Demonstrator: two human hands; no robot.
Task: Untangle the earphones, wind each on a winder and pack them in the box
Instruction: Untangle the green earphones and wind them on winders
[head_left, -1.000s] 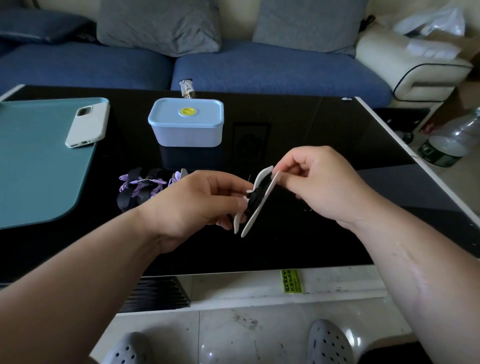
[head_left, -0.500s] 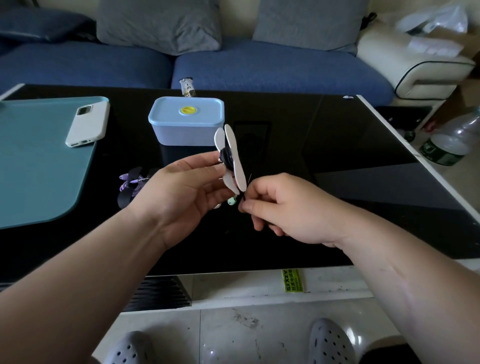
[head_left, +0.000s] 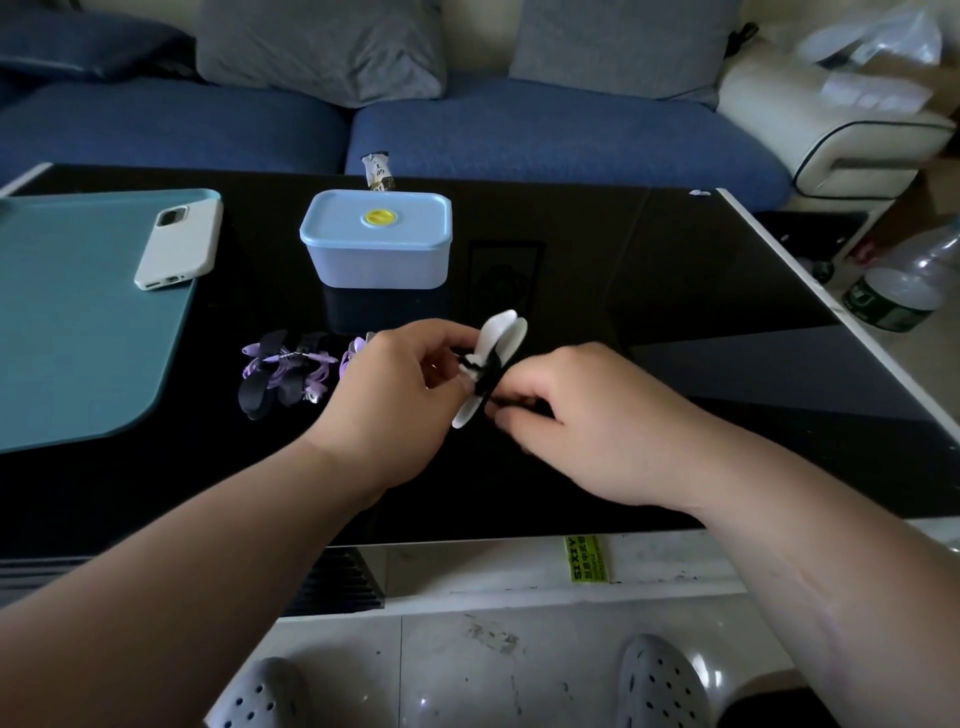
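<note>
My left hand (head_left: 400, 395) grips a white winder (head_left: 493, 348) by its middle, where a black earphone cord (head_left: 485, 376) is wound round it. My right hand (head_left: 582, 421) pinches the loose end of that black cord just right of the winder's lower tip. The winder stands tilted above the black table (head_left: 675, 322). On the table to the left lies a black winder with purple earphones (head_left: 291, 374) wound on it. Farther back sits the light blue box (head_left: 376, 239), its lid with a yellow button on.
A white phone (head_left: 179, 244) lies on a teal mat (head_left: 78, 322) at the left. A small wrapper (head_left: 378, 171) stands behind the box. The sofa runs along the far edge, a plastic bottle (head_left: 904, 286) lies on the floor at right, and my shoes show below the near edge.
The winder has dropped a little and tilted to the right in my left hand. My right hand rose and moved in beside its lower tip, still pinching the black cord.
</note>
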